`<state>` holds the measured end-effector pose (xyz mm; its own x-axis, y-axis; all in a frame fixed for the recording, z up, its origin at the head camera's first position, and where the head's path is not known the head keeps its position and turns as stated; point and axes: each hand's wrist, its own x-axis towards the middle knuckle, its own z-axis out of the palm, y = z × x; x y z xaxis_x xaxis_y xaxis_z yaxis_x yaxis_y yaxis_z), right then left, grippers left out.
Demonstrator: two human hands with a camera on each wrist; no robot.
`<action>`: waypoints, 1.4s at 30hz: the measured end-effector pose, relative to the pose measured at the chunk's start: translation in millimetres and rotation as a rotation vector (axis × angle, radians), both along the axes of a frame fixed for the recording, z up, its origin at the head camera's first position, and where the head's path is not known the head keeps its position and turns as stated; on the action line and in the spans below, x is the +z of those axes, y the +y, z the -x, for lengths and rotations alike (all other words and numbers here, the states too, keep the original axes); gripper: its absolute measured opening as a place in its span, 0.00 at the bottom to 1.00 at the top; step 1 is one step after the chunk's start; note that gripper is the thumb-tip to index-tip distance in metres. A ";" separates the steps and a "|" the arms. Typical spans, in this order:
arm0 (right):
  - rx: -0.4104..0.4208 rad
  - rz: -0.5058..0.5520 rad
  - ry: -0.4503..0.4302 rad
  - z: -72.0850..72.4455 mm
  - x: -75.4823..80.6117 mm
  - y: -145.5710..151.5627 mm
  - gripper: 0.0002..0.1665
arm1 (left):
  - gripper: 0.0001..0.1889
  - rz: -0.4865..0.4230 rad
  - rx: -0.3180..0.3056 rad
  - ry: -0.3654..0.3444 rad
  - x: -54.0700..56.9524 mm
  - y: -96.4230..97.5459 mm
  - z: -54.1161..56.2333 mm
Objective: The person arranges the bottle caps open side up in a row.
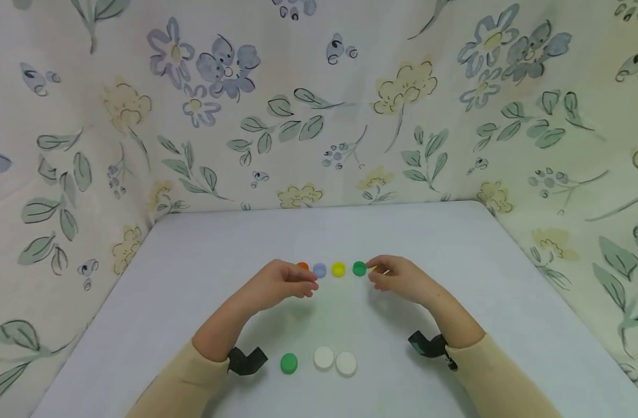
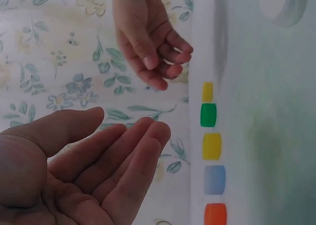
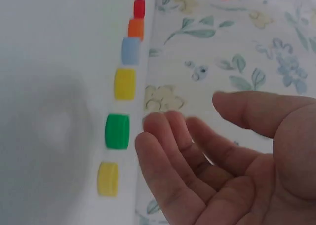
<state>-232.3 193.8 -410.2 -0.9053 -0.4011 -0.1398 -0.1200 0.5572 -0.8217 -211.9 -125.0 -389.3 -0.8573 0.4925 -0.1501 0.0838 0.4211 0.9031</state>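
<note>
A row of small plastic bottle caps lies across the table. In the head view it shows an orange cap (image 1: pixel 302 266), a pale blue cap (image 1: pixel 320 270), a yellow cap (image 1: pixel 338 269) and a green cap (image 1: pixel 359 268). My left hand (image 1: pixel 282 284) hovers near the row's left part, fingers loosely bent around nothing. Over the right end hangs my right hand (image 1: pixel 402 280), relaxed and holding nothing; it mostly hides another yellow cap (image 3: pixel 107 179). A red cap (image 3: pixel 139 9) at the far left end appears only in the right wrist view.
Nearer the front of the white table (image 1: pixel 193 249) lie a second green cap (image 1: pixel 289 363) and two white caps (image 1: pixel 324 358), side by side. A floral cloth (image 1: pixel 308 116) stands behind and along both sides. Dark straps circle both wrists.
</note>
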 end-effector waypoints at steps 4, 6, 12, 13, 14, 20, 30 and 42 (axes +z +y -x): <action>0.156 -0.071 0.010 -12.9 8.3 -13.0 0.17 | 0.14 0.062 -0.077 0.003 -9.7 11.3 -5.8; 0.247 -0.122 0.003 -21.2 12.5 -19.1 0.15 | 0.13 0.099 -0.127 0.032 -13.1 18.8 -10.1; 0.399 -0.228 -0.018 -46.4 19.0 -38.2 0.15 | 0.13 0.154 -0.265 0.074 -23.8 37.0 -19.6; 0.399 -0.249 -0.016 -49.8 18.6 -41.5 0.15 | 0.14 0.168 -0.278 0.081 -25.5 38.8 -20.4; 0.393 -0.270 -0.016 -53.2 17.6 -44.5 0.15 | 0.15 0.181 -0.289 0.086 -26.7 40.0 -21.2; 0.307 -0.388 -0.031 -72.7 8.3 -62.3 0.19 | 0.21 0.298 -0.336 0.110 -36.8 44.3 -24.8; 0.215 -0.522 0.064 -87.0 -1.4 -78.1 0.27 | 0.18 0.376 -0.425 0.201 -49.8 53.9 -30.1; 0.226 -0.406 -0.016 -77.6 -6.1 -66.1 0.21 | 0.11 0.303 -0.392 0.111 -49.2 50.0 -32.4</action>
